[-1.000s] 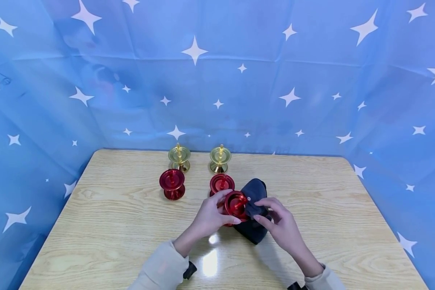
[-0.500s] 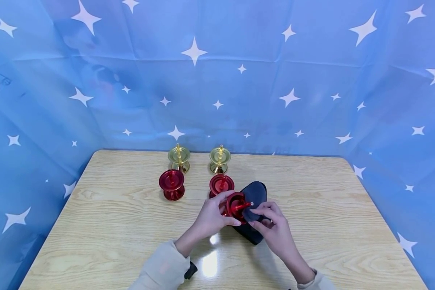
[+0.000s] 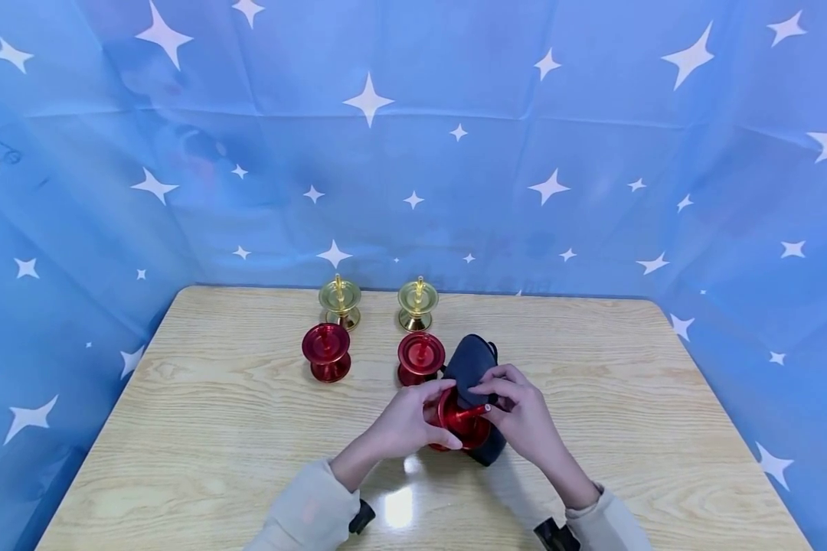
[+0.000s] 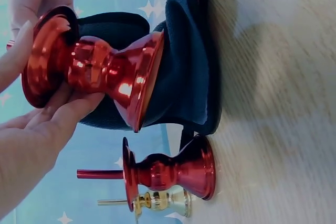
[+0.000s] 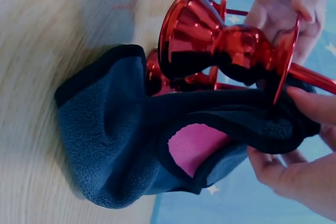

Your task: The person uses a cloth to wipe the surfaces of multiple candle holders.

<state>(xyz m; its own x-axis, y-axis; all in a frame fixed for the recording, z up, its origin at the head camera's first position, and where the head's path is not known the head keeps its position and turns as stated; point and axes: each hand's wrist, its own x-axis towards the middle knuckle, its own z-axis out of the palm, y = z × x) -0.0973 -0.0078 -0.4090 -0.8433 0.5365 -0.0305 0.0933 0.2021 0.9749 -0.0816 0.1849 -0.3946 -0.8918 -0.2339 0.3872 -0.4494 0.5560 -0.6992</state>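
Note:
My left hand [image 3: 403, 422] grips a shiny red candle holder [image 3: 467, 430] around its side, tilted so its central tube points to the right. In the left wrist view, the waisted stem and flared base of this holder [image 4: 89, 66] show in front of the cloth. Thumb and fingers of my right hand [image 3: 524, 417] pinch a dark blue plush cloth [image 3: 470, 361] at the dish's rim. Black edging runs along the cloth [image 5: 113, 135] in the right wrist view, where a pink patch shows through a gap. Much of the cloth hangs down beside the holder.
Just beyond my left hand stands another red candle holder [image 3: 421, 353], with a third red one [image 3: 327, 348] to its left. Two gold candle holders [image 3: 340, 297] stand behind them on the wooden table [image 3: 200, 428]. A blue star-patterned curtain [image 3: 413, 153] rises behind the table.
The held candle holder has come slightly nearer and right, its tube tipping further right. My right hand has shifted the cloth from the dish's right side to its upper rim.

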